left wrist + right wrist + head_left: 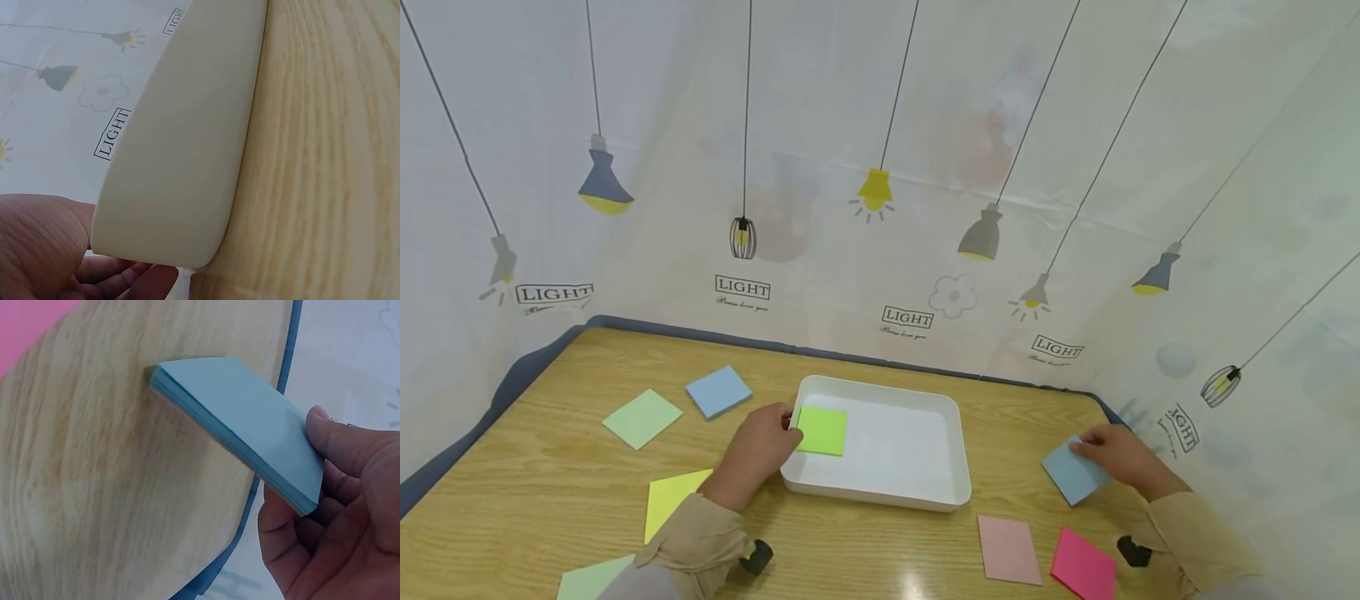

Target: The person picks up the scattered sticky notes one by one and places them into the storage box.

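A shallow white tray (902,454) rests on the wooden table, with a lime-green sticky note pad (822,432) at its left end. My left hand (756,450) grips that end, thumb over the rim and fingers curled outside the wall (175,162). To the right of the tray, my right hand (1123,458) pinches a light blue sticky note pad (244,425) by one corner, thumb on top and fingers beneath. This pad is tilted, its far corner low over the wood.
Left of the tray lie a blue pad (718,392), a pale green pad (643,418), a yellow pad (672,500) partly behind my forearm, and another pale green one (591,579). Light pink (1009,550) and hot pink (1084,565) pads lie front right. A printed curtain (820,167) borders the table.
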`<state>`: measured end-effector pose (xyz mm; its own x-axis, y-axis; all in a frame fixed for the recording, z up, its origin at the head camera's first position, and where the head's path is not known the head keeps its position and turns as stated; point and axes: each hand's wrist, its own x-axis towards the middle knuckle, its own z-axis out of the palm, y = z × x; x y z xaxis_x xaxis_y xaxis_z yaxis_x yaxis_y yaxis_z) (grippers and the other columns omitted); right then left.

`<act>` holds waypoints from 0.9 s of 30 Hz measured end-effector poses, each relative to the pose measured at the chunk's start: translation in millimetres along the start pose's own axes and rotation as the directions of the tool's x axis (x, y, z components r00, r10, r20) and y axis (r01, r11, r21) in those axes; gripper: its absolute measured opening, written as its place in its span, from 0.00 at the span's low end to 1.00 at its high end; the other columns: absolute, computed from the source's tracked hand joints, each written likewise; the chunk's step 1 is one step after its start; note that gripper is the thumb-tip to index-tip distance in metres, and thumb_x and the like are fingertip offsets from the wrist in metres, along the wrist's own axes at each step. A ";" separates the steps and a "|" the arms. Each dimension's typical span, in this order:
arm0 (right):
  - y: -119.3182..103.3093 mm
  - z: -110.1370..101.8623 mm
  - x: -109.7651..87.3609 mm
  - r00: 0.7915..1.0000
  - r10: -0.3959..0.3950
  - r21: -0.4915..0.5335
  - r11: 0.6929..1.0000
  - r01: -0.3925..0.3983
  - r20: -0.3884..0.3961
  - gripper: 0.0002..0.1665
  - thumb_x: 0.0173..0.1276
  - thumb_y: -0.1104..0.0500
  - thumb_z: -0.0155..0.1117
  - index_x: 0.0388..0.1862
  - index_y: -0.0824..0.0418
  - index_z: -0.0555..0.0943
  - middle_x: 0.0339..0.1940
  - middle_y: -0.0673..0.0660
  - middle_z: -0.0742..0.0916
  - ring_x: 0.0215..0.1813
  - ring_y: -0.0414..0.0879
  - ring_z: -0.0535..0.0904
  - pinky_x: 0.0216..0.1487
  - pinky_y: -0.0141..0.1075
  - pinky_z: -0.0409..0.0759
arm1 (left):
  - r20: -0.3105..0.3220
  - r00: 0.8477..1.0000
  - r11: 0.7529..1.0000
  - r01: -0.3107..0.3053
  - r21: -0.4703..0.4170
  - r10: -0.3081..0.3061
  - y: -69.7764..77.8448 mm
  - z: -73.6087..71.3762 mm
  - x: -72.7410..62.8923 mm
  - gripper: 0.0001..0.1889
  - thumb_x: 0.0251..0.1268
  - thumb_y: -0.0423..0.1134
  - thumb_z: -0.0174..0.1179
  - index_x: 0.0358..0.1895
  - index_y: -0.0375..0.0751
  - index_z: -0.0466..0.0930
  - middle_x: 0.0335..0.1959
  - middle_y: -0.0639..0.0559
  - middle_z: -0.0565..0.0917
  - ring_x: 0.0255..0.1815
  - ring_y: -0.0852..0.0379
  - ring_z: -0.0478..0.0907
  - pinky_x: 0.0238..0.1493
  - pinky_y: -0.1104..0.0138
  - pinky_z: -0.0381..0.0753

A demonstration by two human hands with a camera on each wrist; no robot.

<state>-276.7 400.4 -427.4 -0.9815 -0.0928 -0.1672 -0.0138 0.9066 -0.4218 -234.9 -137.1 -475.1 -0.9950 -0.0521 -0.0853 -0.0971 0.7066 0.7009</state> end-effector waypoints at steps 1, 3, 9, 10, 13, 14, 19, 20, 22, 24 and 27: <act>-2.1 0.2 -0.1 1.000 0.002 0.006 1.000 -0.002 -0.003 0.19 0.74 0.50 0.63 0.35 0.66 0.78 0.33 0.56 0.81 0.36 0.46 0.70 0.35 0.37 0.70 | 0.000 1.000 1.000 -0.001 0.001 0.001 0.1 -0.2 -0.1 0.21 0.66 0.38 0.56 0.60 0.33 0.78 0.54 0.41 0.84 0.48 0.49 0.80 0.54 0.50 0.80; -6.2 0.4 0.0 1.000 0.010 0.029 1.000 -0.010 -0.002 0.19 0.74 0.50 0.62 0.36 0.66 0.77 0.33 0.55 0.79 0.35 0.45 0.70 0.34 0.36 0.70 | 0.001 1.000 1.000 0.002 -0.001 -0.002 0.1 -0.4 -0.3 0.21 0.66 0.38 0.56 0.60 0.33 0.79 0.54 0.41 0.84 0.47 0.49 0.80 0.54 0.50 0.80; -22.0 -0.5 1.1 0.995 0.081 0.192 0.977 -0.090 0.054 0.24 0.77 0.49 0.59 0.51 0.71 0.78 0.40 0.59 0.83 0.37 0.46 0.77 0.37 0.39 0.79 | 0.002 1.000 1.000 0.004 -0.005 -0.004 -0.1 -1.0 -0.9 0.20 0.66 0.38 0.56 0.58 0.33 0.79 0.53 0.41 0.84 0.46 0.49 0.79 0.53 0.50 0.80; -25.3 -0.6 1.2 0.994 0.094 0.221 0.970 -0.106 0.063 0.26 0.77 0.48 0.58 0.55 0.72 0.77 0.42 0.60 0.84 0.38 0.46 0.79 0.38 0.40 0.80 | 0.001 1.000 1.000 0.003 -0.006 -0.003 -0.3 -1.0 -0.9 0.20 0.66 0.38 0.56 0.58 0.33 0.79 0.53 0.41 0.84 0.46 0.49 0.79 0.53 0.50 0.80; -34.7 -0.4 1.9 0.991 0.114 0.288 0.949 -0.131 0.075 0.31 0.77 0.48 0.58 0.62 0.74 0.74 0.49 0.62 0.85 0.44 0.45 0.82 0.43 0.40 0.83 | -0.002 1.000 1.000 -0.001 -0.007 0.001 -1.1 -0.8 -0.6 0.20 0.66 0.38 0.56 0.58 0.33 0.79 0.52 0.41 0.84 0.45 0.49 0.79 0.53 0.50 0.80; -37.6 -0.3 2.1 0.990 0.114 0.308 0.942 -0.133 0.080 0.32 0.77 0.48 0.58 0.63 0.74 0.73 0.50 0.62 0.85 0.45 0.45 0.82 0.44 0.41 0.83 | -0.002 1.000 1.000 -0.002 -0.006 0.002 -1.3 -0.7 -0.4 0.20 0.66 0.38 0.56 0.58 0.33 0.79 0.52 0.41 0.84 0.45 0.49 0.79 0.53 0.50 0.80; -50.9 0.6 3.3 0.993 0.084 0.396 0.911 -0.112 0.087 0.31 0.78 0.49 0.57 0.64 0.73 0.73 0.49 0.60 0.86 0.45 0.44 0.84 0.46 0.40 0.84 | 0.002 1.000 1.000 0.004 -0.008 -0.004 -1.3 -0.5 -0.9 0.20 0.67 0.38 0.56 0.59 0.33 0.79 0.53 0.41 0.84 0.46 0.49 0.79 0.53 0.50 0.80; -53.6 0.6 3.7 0.993 0.077 0.408 0.907 -0.106 0.086 0.30 0.78 0.49 0.57 0.64 0.73 0.73 0.49 0.59 0.86 0.44 0.43 0.84 0.46 0.40 0.84 | 0.003 1.000 1.000 0.003 -0.009 -0.003 -0.9 -0.8 -1.2 0.21 0.66 0.38 0.56 0.60 0.33 0.79 0.53 0.41 0.84 0.46 0.49 0.79 0.53 0.50 0.80; -59.2 0.9 5.1 0.994 0.059 0.433 0.897 -0.092 0.088 0.28 0.78 0.50 0.57 0.62 0.72 0.74 0.47 0.57 0.87 0.43 0.44 0.84 0.46 0.39 0.84 | 0.004 1.000 1.000 0.003 -0.014 -0.003 -0.1 -1.2 -1.8 0.20 0.67 0.38 0.56 0.59 0.33 0.79 0.53 0.41 0.84 0.46 0.49 0.79 0.53 0.50 0.80; -65.8 1.5 6.6 0.995 0.050 0.455 0.886 -0.084 0.087 0.27 0.78 0.50 0.58 0.61 0.71 0.75 0.45 0.55 0.87 0.43 0.44 0.85 0.45 0.39 0.84 | 0.005 1.000 1.000 0.001 -0.017 -0.001 0.9 -1.8 -2.1 0.20 0.67 0.38 0.56 0.59 0.33 0.79 0.53 0.41 0.84 0.46 0.49 0.79 0.54 0.50 0.80; -77.3 3.7 8.2 0.995 0.042 0.486 0.870 -0.079 0.086 0.27 0.77 0.50 0.59 0.61 0.71 0.76 0.44 0.54 0.87 0.42 0.43 0.85 0.45 0.39 0.84 | 0.009 1.000 1.000 0.005 -0.022 -0.005 2.4 -2.8 -2.5 0.21 0.66 0.38 0.56 0.60 0.33 0.79 0.53 0.41 0.84 0.46 0.49 0.78 0.54 0.50 0.80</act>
<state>-283.0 328.1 -399.5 -0.9613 -0.0892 -0.2606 0.1580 0.5963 -0.7870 -232.7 -137.3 -471.2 -0.9942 -0.0491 -0.0954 -0.1028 0.6908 0.7157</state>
